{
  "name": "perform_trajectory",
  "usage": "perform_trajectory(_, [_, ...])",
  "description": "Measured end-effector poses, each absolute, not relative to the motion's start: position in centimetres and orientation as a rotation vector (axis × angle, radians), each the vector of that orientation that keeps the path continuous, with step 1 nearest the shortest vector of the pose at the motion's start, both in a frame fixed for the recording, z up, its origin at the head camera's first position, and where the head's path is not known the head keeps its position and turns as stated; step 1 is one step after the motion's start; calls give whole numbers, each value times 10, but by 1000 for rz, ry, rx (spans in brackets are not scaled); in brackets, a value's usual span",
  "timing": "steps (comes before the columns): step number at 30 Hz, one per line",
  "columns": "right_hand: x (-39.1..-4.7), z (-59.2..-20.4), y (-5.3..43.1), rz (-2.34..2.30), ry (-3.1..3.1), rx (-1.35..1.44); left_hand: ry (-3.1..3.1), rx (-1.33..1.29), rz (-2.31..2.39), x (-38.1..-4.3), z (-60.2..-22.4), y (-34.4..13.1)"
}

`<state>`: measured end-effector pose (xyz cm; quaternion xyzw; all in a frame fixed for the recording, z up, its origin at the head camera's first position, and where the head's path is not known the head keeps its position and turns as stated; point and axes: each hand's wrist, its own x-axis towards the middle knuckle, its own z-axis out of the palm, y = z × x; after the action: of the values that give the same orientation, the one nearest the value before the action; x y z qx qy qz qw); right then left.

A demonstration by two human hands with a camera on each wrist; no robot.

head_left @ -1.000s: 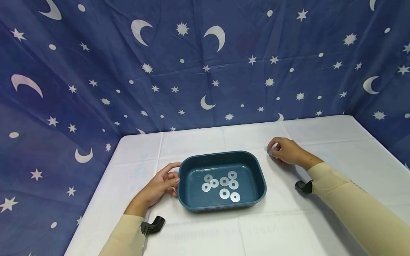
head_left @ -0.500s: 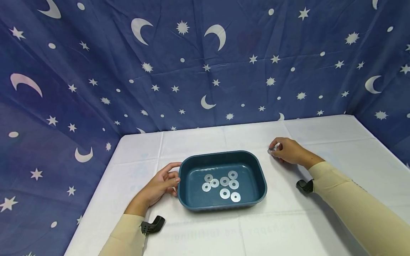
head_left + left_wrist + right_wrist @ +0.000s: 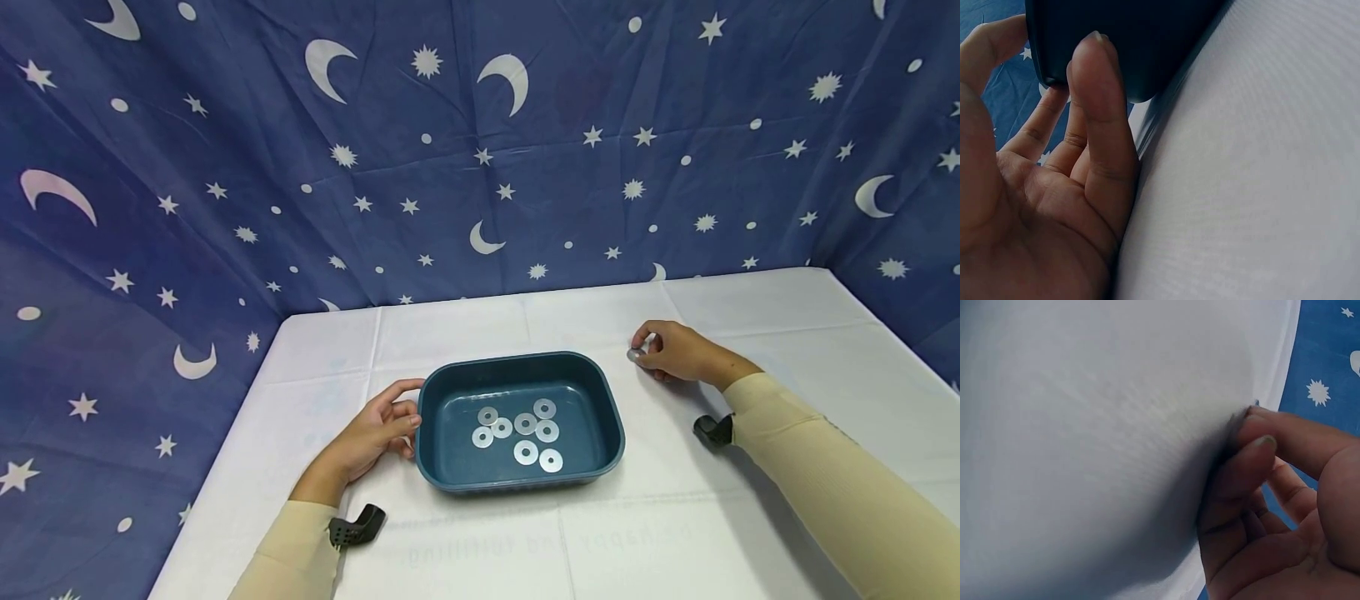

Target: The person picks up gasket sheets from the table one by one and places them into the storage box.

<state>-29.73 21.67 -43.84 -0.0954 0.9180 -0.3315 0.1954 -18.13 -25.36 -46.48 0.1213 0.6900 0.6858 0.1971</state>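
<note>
A dark teal rectangular tub [image 3: 517,483] stands in the middle of the white-covered table, and several flat metal washers [image 3: 526,452] lie spread over its floor. My left hand [image 3: 371,437] is at the tub's left end, its loosely bent fingers touching the rim and outer wall; the left wrist view shows the fingertips against the dark side of the tub [image 3: 1141,44]. To the right of the tub, my right hand [image 3: 675,354] pinches a grey washer [image 3: 634,354] between thumb and fingers, low over the cloth. In the right wrist view, the fingertips [image 3: 1254,440] mostly hide it.
A white cloth [image 3: 480,542] with faint printed lettering covers the table. Behind and beside it hangs a blue curtain [image 3: 450,167] with white moons and stars. Black camera mounts [image 3: 358,527] sit on both wrists.
The grey washer in my right fingers shows more plainly now, and that hand has shifted very slightly right. My left hand and the tub keep their places.
</note>
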Motion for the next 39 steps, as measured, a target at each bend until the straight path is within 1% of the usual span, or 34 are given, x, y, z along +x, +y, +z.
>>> perform_trajectory(26, [-296, -435, 218, -934, 2529, -215, 1938, 352, 1916, -182, -463, -253])
perform_trajectory(39, [-289, -439, 218, -975, 2612, -327, 1930, 367, 1917, -181, -466, -253])
